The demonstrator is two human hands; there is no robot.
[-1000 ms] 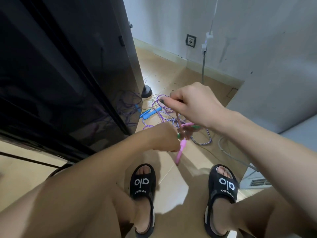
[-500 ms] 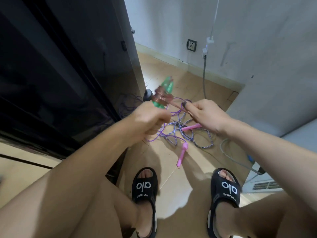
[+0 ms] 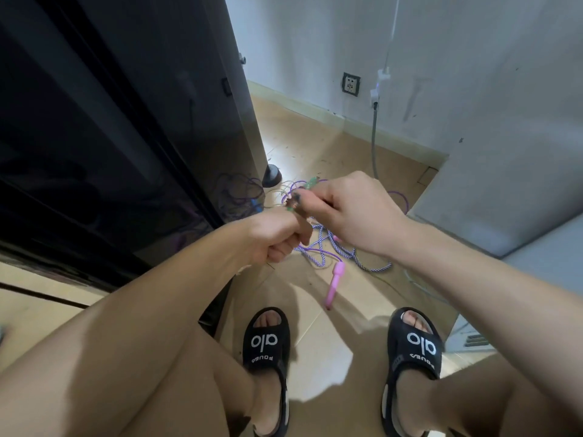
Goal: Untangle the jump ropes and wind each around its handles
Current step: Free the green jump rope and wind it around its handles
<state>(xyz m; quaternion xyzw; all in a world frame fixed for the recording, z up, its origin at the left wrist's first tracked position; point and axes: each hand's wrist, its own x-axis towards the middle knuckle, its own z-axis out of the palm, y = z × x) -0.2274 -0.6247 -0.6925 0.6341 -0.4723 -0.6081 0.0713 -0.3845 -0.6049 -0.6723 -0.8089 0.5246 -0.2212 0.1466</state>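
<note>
My left hand (image 3: 275,236) grips the green handles (image 3: 310,183) of a jump rope, with brownish cord wound round them; only the tips show above my fingers. My right hand (image 3: 353,216) pinches that cord just above the left fist. Below both hands, a purple-and-white braided rope (image 3: 347,257) lies tangled on the floor with thin purple cord (image 3: 400,197). One pink handle (image 3: 334,283) lies on the tiles in front of my feet. A blue handle (image 3: 257,205) peeks out beside the dark cabinet.
A tall dark glossy cabinet (image 3: 126,137) fills the left, its round foot (image 3: 272,176) near the ropes. A grey unit (image 3: 504,184) stands on the right. A wall socket (image 3: 351,84) and a hanging grey cable (image 3: 374,137) are at the back. My sandalled feet (image 3: 266,342) stand below.
My left hand, with the wound green handles, dropped lower and towards the middle. My right hand came up over it and now pinches the cord at the handles.
</note>
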